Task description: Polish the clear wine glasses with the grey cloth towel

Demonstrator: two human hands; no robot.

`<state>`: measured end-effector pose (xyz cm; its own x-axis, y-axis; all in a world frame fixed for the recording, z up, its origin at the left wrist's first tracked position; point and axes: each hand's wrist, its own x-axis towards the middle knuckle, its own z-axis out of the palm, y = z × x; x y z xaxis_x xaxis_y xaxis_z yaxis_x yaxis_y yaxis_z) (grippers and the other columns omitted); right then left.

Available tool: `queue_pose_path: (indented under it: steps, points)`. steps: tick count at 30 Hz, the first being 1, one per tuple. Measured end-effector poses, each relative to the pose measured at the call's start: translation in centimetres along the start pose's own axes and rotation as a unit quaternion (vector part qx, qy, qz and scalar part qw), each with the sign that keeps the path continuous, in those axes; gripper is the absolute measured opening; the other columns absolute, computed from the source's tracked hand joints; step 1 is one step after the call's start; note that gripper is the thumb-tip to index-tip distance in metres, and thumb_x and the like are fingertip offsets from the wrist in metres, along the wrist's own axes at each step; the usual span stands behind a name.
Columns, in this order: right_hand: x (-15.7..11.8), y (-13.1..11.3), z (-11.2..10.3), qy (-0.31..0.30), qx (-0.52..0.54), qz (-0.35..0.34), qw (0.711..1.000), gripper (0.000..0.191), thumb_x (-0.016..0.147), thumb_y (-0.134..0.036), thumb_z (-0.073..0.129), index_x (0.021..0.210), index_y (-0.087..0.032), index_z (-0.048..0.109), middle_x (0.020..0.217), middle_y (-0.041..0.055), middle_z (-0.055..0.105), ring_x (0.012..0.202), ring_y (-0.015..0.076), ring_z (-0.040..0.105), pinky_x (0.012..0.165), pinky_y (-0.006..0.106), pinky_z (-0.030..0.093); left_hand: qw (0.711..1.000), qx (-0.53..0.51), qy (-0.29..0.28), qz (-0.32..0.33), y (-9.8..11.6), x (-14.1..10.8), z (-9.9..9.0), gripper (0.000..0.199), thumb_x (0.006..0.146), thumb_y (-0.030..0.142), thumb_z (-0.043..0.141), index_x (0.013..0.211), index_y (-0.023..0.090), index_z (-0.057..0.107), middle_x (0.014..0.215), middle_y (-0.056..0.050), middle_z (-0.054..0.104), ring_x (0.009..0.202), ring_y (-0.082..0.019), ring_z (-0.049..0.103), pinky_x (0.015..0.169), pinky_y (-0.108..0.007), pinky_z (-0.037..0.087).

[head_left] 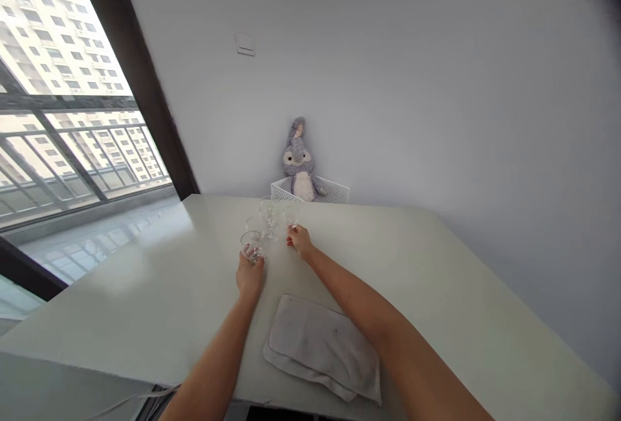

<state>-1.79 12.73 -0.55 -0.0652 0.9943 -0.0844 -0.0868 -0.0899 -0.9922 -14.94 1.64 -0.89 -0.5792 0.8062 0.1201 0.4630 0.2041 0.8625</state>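
Several see-through drinking glasses stand close together towards the back of the table. My left hand (250, 271) is wrapped round the nearest glass (251, 241), with the fingers partly seen through it. My right hand (301, 240) pinches another glass (290, 214) low down, to the right of the cluster. Between and behind the two hands stands a further glass (268, 209), apparently stemmed, touched by neither hand. Thin outlines overlap there, so the bases and exact shapes are hard to make out. A folded grey cloth (320, 340) lies between my forearms.
The pale table (436, 279) reaches back to the wall. Behind its far edge, a grey plush rabbit (301, 165) sits in a white perforated basket (339, 193). Left are a dark-framed window and railing (82, 149). A cable (140, 396) hangs by the front edge.
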Motion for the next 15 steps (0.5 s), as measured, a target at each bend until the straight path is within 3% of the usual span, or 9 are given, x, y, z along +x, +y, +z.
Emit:
queue_pose_path:
  steps: [15]
  points:
    - [0.0,0.2,3.5,-0.029,-0.008,0.005,1.000,0.014,0.072,-0.021,0.052,0.085,-0.017,0.054,0.077,0.0008,0.053,0.058,0.0068,0.051,0.049,0.019,0.048,1.000,-0.005,0.026,-0.004,0.0,0.1,0.1,0.045,0.070,0.018,0.049,0.114,0.024,0.042,0.111,-0.004,0.058,0.091,-0.019,0.057,0.075,-0.029,0.040]
